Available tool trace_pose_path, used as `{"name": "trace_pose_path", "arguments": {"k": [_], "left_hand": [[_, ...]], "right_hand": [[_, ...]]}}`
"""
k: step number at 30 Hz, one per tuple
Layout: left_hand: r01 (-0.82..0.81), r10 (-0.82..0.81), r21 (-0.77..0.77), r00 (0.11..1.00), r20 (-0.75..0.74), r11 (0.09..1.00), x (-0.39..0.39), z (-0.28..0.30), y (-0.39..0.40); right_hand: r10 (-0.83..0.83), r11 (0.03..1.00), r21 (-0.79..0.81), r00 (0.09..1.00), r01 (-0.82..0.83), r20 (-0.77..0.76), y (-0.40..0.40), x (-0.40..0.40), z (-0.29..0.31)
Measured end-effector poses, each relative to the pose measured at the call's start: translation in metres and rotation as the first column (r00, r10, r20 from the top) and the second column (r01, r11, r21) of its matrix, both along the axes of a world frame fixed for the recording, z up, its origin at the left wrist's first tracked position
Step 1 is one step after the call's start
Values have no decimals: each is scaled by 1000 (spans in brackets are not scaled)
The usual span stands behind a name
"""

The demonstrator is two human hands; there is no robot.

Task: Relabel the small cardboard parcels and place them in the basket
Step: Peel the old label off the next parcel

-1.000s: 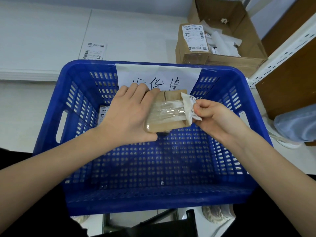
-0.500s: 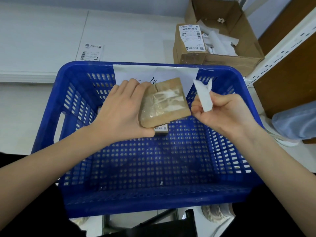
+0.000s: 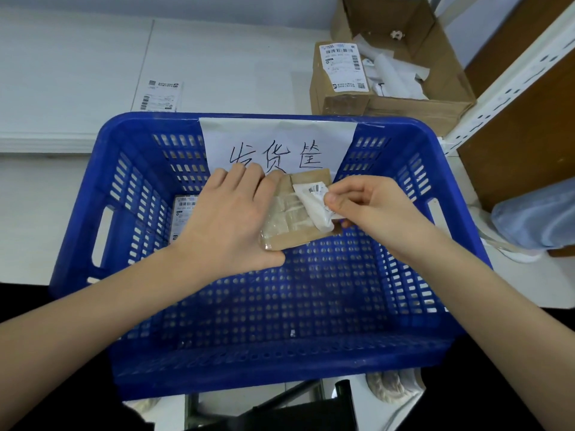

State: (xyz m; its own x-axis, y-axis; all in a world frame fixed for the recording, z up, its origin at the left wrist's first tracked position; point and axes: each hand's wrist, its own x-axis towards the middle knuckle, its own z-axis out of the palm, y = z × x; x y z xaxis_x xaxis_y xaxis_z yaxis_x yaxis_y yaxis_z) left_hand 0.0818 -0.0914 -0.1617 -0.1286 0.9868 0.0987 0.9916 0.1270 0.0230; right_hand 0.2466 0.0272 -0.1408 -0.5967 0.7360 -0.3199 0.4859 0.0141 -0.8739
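Right hand [image 3: 370,209] brought label [image 3: 314,206] back onto parcel [image 3: 289,225] (left hand [image 3: 230,222] gripping)

labelled parcel [image 3: 183,213] mostly hidden behind left hand [image 3: 228,225], label print illegible

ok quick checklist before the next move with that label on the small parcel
1. Small brown cardboard parcel gripped by the left hand: ok.
2. Crumpled white label pinched in the right hand: ok.
3. Label lying flat on the parcel: not ok, it is creased and partly lifted.
4. Label's sticky side facing the parcel: cannot tell.
5. Blue plastic basket below the parcel with bare floor free: ok.
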Motion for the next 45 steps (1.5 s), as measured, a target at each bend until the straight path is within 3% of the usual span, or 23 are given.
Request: {"name": "trace_pose_path", "arguments": {"k": [5, 11, 16, 18, 23, 29, 38, 43, 45], "left_hand": [[-5, 5, 0, 1000, -10, 1000, 0, 1, 0], [-1, 1, -5, 1000, -29, 1000, 5, 1, 1], [-6, 5, -20, 1000, -11, 1000, 6, 1, 0], [-8, 7, -19, 1000, -12, 1000, 7, 2, 0], [-7, 7, -22, 1000, -17, 1000, 6, 2, 0], [16, -16, 10, 1000, -6, 1000, 5, 7, 1], [7, -7, -11, 1000, 13, 1000, 6, 3, 1], [8, -8, -14, 1000, 8, 1000, 6, 2, 0], [7, -7, -5, 1000, 1, 1000, 5, 2, 0]], "right_hand": [[-9, 983, 181, 999, 2, 39, -2, 0, 0], [-42, 964, 262, 999, 33, 29, -2, 1, -9], [-52, 895, 444, 998, 38, 19, -12, -1, -15], [-35, 819, 573, 999, 21, 13, -18, -2, -18], [63, 499, 864, 997, -75, 50, -24, -5, -29], [83, 374, 923, 995, -85, 58, -25, -6, -34], [158, 374, 915, 982, -153, 99, -14, -5, -32], [154, 186, 968, 978, -167, 140, -16, -7, -34], [157, 191, 968, 979, -163, 133, -18, -8, -34]]}}
